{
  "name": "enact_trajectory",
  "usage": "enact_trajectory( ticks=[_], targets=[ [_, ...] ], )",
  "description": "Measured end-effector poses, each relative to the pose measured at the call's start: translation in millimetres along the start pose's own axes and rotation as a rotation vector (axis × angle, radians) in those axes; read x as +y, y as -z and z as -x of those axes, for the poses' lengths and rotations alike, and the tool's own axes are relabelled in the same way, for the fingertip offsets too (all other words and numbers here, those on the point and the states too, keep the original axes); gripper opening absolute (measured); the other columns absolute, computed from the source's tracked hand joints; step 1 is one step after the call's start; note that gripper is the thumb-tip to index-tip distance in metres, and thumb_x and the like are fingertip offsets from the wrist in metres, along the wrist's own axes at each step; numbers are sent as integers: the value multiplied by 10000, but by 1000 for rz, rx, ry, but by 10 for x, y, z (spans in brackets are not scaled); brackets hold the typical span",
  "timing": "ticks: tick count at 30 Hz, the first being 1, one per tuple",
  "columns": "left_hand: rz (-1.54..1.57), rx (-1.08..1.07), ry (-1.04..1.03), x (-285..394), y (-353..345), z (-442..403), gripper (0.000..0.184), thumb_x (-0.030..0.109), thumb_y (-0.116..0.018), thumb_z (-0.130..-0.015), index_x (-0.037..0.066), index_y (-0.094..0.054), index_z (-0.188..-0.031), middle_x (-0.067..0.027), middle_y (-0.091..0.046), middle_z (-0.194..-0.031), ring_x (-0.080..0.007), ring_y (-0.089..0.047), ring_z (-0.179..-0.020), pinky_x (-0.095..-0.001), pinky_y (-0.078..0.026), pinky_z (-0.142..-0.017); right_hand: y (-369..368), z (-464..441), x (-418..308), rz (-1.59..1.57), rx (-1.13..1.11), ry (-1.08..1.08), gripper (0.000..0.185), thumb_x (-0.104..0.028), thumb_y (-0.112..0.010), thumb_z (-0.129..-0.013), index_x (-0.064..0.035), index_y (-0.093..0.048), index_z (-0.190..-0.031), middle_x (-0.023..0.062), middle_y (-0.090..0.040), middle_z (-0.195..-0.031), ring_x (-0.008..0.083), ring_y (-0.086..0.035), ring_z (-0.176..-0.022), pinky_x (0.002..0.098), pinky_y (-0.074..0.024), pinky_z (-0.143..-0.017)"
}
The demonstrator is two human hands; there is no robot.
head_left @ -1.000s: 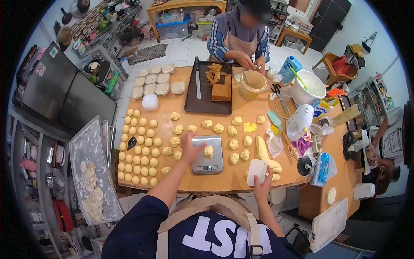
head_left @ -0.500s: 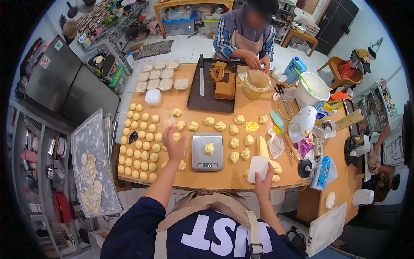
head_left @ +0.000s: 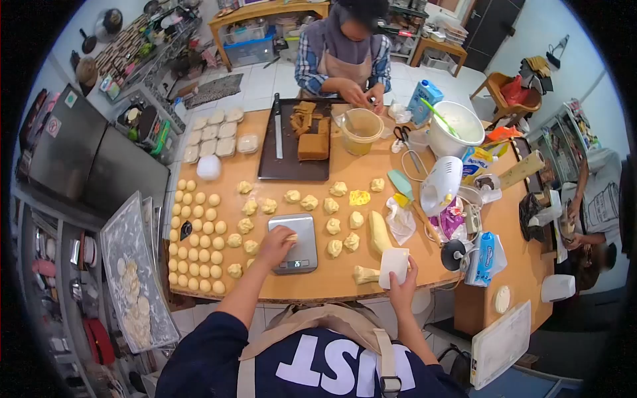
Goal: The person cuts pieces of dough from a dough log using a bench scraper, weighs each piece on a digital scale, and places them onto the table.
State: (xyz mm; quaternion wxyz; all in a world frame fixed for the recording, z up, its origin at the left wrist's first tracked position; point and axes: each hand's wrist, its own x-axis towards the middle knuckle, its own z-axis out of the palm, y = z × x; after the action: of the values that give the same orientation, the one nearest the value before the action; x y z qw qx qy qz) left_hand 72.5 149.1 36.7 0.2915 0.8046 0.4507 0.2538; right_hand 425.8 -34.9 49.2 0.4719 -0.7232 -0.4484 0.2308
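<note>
My left hand (head_left: pixel 275 247) is over the digital kitchen scale (head_left: pixel 302 260), its fingers closed around a piece of yellow dough (head_left: pixel 292 237) that they mostly cover. A white dough scraper (head_left: pixel 394 266) is gripped in my right hand (head_left: pixel 403 286) near the table's front edge. Beside the scraper lie a long dough roll (head_left: pixel 379 232) and a shorter dough length (head_left: pixel 366 274). Rough dough lumps (head_left: pixel 309 202) are spread around the scale. To the left, smooth round dough balls (head_left: pixel 204 255) sit in rows.
A dark tray (head_left: pixel 295 171) holds brown cake and a knife (head_left: pixel 278 126). Across the table, a person (head_left: pixel 343 66) works with both hands near a tub (head_left: pixel 361 131). A hand mixer (head_left: pixel 441 182) and a white bowl (head_left: pixel 458 132) stand right. Another person's arms (head_left: pixel 576 212) show far right.
My left hand has moved right from the lumps beside the scale and closed on the dough on the scale. My right hand still holds the scraper. The whole view has shifted.
</note>
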Motion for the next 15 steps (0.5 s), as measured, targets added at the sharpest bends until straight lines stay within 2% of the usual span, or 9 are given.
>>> enact_trajectory(
  ticks=[3, 4, 5, 8, 10, 13, 15],
  targets=[
    [284, 271, 249, 305, 10, 26, 493, 53, -749, -753, 61, -564, -1210, -92, -631, -1051, -242, -622, -954, -346, -517, -835, 109, 7, 66, -39, 14, -64, 638, 3, -581, -860, -78, -277, -1414, 184, -613, -1059, 230, -660, -827, 316, -580, -527],
    [272, 310, 170, 391, 34, -1, 501, 53, -761, -758, 56, -559, -1216, -81, -631, -1090, -212, -618, -975, -330, -510, -840, 134, -4, 127, -25, 21, -53, 638, 4, -581, -859, -76, -277, -1414, 185, -614, -1060, 231, -660, -828, 315, -579, -529],
    [251, 274, 155, 475, 27, -42, 484, 62, -760, -760, 58, -568, -1205, -86, -633, -1085, -219, -621, -972, -330, -511, -839, 166, -12, 182, -10, 26, -41, 639, 5, -582, -858, -75, -277, -1414, 185, -616, -1061, 231, -660, -829, 313, -578, -531],
    [166, 184, 63, 687, -80, -220, 411, 87, -754, -767, 64, -609, -1150, -95, -645, -1053, -238, -629, -956, -333, -513, -834, 367, -124, -383, -201, -13, -351, 641, -7, -605, -820, -43, -331, -1399, 230, -560, -1192, 303, -617, -1025, 382, -543, -805],
    [82, 141, -67, 831, -186, -389, 329, 103, -747, -771, 68, -651, -1084, -95, -661, -1011, -245, -636, -936, -337, -512, -832, 428, -170, -230, -164, 13, -296, 644, -9, -601, -822, -43, -324, -1402, 230, -562, -1187, 298, -620, -1016, 376, -558, -770],
    [219, 8, -38, 1174, -446, -620, 181, 127, -716, -793, 76, -696, -966, -92, -678, -922, -257, -645, -892, -354, -515, -799, 539, -229, -8, -134, 65, -243, 639, -16, -596, -829, -43, -319, -1404, 230, -566, -1177, 293, -624, -1004, 368, -560, -759],
    [210, -102, -124, 1289, -643, -727, 168, 152, -717, -804, 71, -705, -950, -89, -681, -895, -255, -645, -886, -356, -512, -789, 611, -269, 28, -147, 83, -234, 633, -20, -592, -834, -43, -318, -1404, 229, -572, -1172, 292, -624, -1004, 363, -556, -761]
  ],
)
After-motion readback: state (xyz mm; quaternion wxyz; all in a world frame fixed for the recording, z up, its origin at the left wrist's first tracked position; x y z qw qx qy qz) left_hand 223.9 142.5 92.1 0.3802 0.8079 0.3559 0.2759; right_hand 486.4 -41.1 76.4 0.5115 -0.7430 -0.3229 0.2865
